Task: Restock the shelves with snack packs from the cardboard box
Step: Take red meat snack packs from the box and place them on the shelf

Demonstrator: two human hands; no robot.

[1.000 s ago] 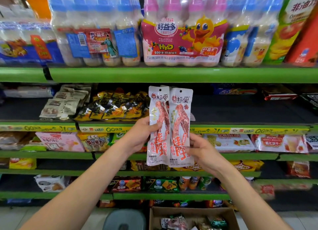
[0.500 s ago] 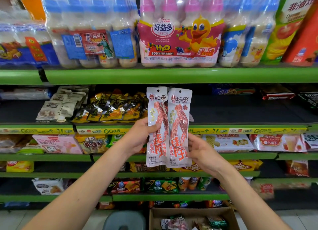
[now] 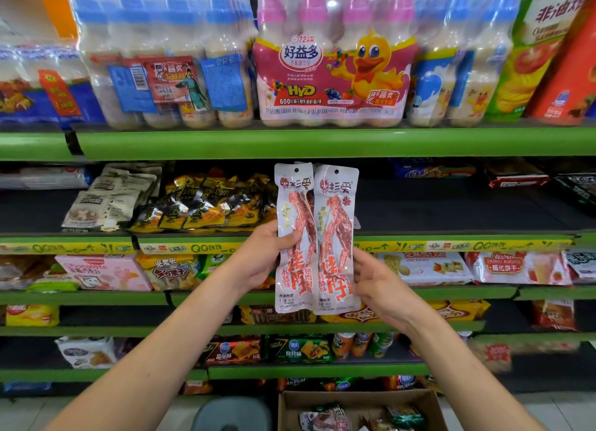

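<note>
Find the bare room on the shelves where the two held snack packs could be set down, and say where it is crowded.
Free: the dark shelf behind the held packs, from the yellow-black pouches rightward to the boxes at the far right back. Also dark gaps two tiers lower, left of the hands. Crowded: the bottle shelf on top, and the tier with the pink box.

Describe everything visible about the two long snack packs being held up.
The two snack packs are long, narrow, glossy white plastic pouches with red characters, a clear window showing reddish meat strips, and a hang hole at the top. They stand upright side by side, edges overlapping, in front of the dark shelf. The left hand grips the left pack, thumb on its front; the right hand holds the right pack's edge.
</note>
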